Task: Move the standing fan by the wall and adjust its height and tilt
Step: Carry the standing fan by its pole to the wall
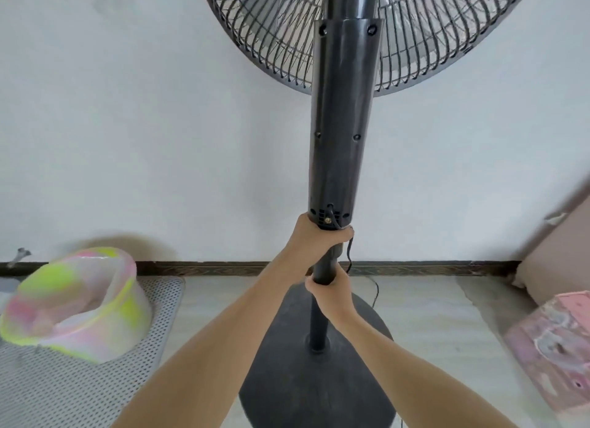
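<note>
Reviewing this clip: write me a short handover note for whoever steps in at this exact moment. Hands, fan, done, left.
Left hand: grips the stand just under the bottom of the wide upper column, fingers curled round it.
Right hand: grips the lower end of the height collar on the thin pole.
Standing fan: upright on its round base on the floor, close to the white wall; its grille faces the wall. The cord hangs beside the collar.
Done: fan appears placed by the wall.
Left: apparently height, then tilt; final settings cannot be judged here.
</note>
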`<state>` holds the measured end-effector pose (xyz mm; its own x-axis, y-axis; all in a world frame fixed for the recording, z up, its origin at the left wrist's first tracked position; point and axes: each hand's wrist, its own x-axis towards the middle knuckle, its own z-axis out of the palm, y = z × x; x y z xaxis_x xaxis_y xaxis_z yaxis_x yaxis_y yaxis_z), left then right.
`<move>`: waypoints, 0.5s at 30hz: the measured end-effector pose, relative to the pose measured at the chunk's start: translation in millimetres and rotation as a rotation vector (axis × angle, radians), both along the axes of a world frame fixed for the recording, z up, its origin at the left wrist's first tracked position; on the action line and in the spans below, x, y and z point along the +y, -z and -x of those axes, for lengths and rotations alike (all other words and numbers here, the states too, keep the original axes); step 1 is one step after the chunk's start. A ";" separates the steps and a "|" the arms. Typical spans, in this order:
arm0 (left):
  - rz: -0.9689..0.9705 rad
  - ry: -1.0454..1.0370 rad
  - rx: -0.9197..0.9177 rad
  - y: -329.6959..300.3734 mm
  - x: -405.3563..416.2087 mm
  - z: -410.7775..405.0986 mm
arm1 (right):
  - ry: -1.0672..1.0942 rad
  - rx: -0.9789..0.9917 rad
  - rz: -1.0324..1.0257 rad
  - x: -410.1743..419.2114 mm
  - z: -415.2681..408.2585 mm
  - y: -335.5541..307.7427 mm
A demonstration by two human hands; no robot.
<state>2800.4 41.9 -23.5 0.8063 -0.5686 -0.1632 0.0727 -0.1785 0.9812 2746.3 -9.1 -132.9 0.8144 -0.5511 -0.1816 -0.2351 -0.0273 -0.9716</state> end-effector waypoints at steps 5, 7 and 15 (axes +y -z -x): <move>0.043 0.047 -0.025 107.3 1.7 -9.0 | 0.023 -0.016 -0.010 -0.4 -13.3 108.3; 0.048 0.052 -0.020 139.9 1.4 -14.2 | 0.023 -0.015 -0.018 -1.7 -19.0 138.9; -0.034 0.036 -0.030 194.7 5.1 -32.2 | 0.054 -0.006 -0.042 5.1 -35.9 197.0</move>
<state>2832.5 47.0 -218.2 0.7900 -0.5922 -0.1590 0.0362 -0.2138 0.9762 2782.2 -4.0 -329.8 0.7847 -0.5867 -0.2002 -0.2289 0.0258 -0.9731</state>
